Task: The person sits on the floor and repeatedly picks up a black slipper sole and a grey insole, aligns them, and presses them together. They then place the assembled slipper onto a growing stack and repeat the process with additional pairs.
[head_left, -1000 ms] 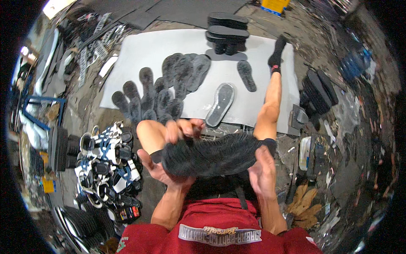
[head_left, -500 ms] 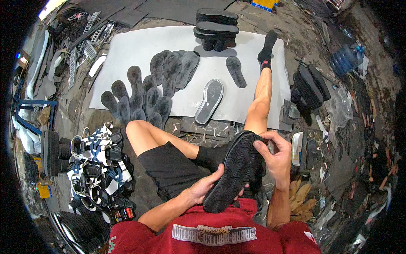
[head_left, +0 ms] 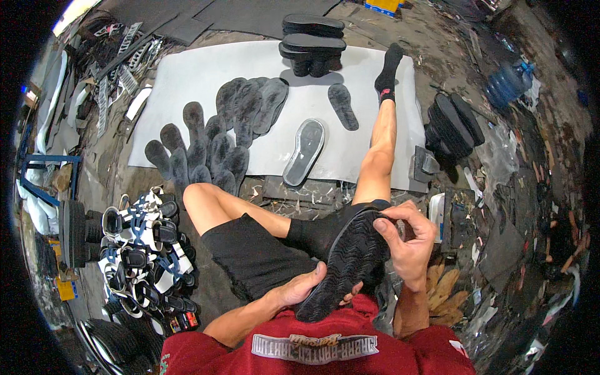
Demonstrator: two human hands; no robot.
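Observation:
A black shoe sole [head_left: 350, 262] with a zigzag tread is held over my lap, tread side up. My left hand [head_left: 306, 284] is wrapped round its lower end, thumb on the near edge and fingertips showing at the opposite edge. At the upper end, my right hand [head_left: 409, 240] pinches the rim between thumb and forefinger. On the white sheet [head_left: 262, 59] beyond my legs lies a single grey sole with a pale border [head_left: 304, 153]. A dark insole [head_left: 343, 106] rests to its right, and several overlapping grey insoles [head_left: 247, 106] spread to its left.
Stacked black soles [head_left: 312, 44] stand at the sheet's far edge, with more black soles [head_left: 455, 125] at right. A heap of white and navy sandals [head_left: 144, 250] lies left of my knee. A clear blue plastic bottle [head_left: 506, 86] and scraps litter the right floor.
The view has shifted slightly. Both hands keep their hold on the sole, which has tilted a little and sits slightly lower at its upper end.

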